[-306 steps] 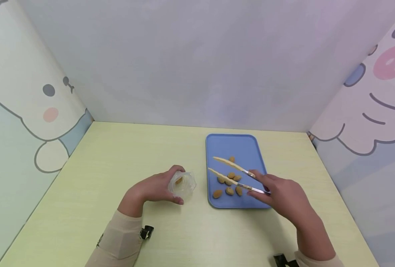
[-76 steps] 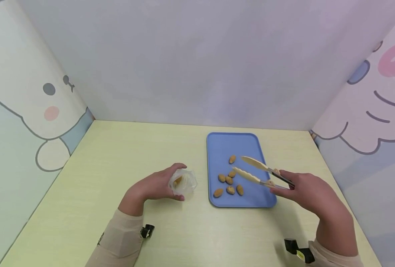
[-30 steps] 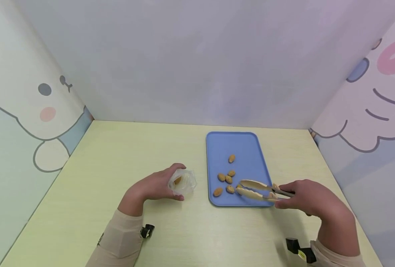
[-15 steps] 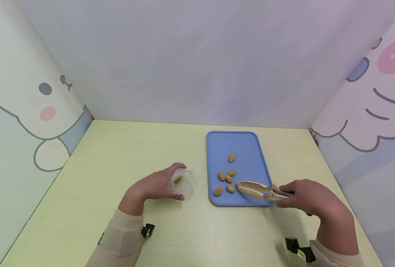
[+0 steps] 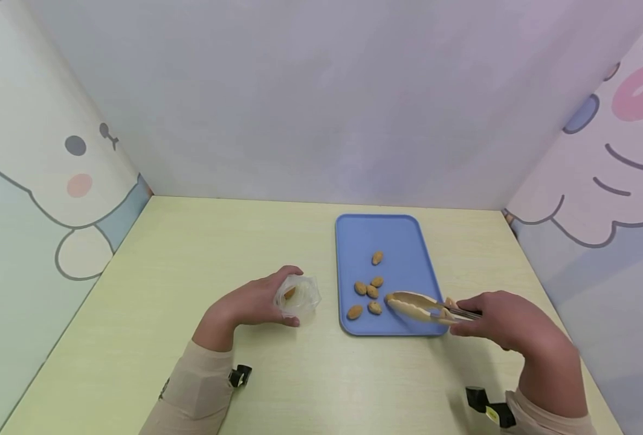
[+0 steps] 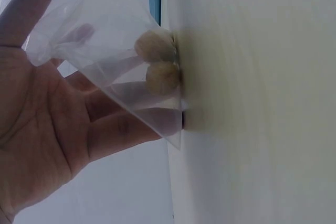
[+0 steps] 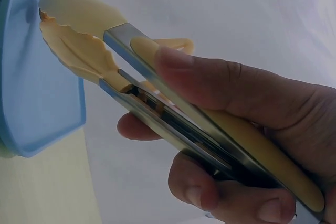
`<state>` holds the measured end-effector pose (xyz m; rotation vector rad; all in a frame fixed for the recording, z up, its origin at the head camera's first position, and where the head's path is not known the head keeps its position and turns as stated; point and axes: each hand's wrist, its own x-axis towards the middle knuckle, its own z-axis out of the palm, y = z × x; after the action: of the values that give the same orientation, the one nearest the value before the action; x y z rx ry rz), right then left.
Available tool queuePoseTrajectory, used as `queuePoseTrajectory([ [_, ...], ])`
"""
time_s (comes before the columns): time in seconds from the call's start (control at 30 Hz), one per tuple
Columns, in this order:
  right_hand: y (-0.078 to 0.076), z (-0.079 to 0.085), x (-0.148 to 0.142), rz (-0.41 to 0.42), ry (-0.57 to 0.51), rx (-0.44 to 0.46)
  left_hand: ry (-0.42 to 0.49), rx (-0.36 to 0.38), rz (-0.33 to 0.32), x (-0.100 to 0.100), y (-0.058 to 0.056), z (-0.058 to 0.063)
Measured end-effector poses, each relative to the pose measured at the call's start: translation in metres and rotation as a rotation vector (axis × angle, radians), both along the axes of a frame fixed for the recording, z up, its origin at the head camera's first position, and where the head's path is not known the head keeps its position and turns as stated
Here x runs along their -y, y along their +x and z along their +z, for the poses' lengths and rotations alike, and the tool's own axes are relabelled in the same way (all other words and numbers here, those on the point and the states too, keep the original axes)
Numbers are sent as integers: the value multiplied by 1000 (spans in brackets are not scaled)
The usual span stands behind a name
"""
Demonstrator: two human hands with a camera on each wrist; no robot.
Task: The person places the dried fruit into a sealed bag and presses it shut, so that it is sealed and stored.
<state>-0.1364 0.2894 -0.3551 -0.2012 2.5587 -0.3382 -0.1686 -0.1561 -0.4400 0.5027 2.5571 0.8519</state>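
Dial centred on the tray, 12 at the far wall. Left hand (image 5: 253, 303) near 9 o'clock, thumb and fingers set wide round a clear, thin plastic bag (image 5: 306, 299), holding it mouth up; two brown, oval nut-like pieces show inside, low down, in the left wrist view. Right hand (image 5: 501, 320) at 4 o'clock, thumb on one arm and fingers on the other, grips silver metal tongs with cream scalloped tips (image 5: 413, 312). Tips point toward 9 and are nearly together; the end of one nut-like piece (image 5: 389, 298) shows between them, just below tray centre. Blue rectangular tray with rounded corners (image 5: 394, 232): six more nut-like pieces lie on it, one toward 11, three clustered toward 8, two toward 7. Pale yellow tabletop (image 5: 234, 235) beneath. Beyond, at 12, plain greyish-white wall (image 5: 321, 109); cartoon pig snout (image 5: 639, 90) on the side panel toward 2.
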Motion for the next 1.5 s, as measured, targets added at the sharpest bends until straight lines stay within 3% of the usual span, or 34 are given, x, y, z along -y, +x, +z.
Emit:
queuePoseTrajectory([
  [0.33,1,1,-2,99,32,-185,4,-1,1,-1,0,0],
  [1.07,10,6,15,141,-16,-474,5,4,0,0,1,0],
  [1.5,13,6,30,183,-79,-592,4,9,4,-1,1,0],
])
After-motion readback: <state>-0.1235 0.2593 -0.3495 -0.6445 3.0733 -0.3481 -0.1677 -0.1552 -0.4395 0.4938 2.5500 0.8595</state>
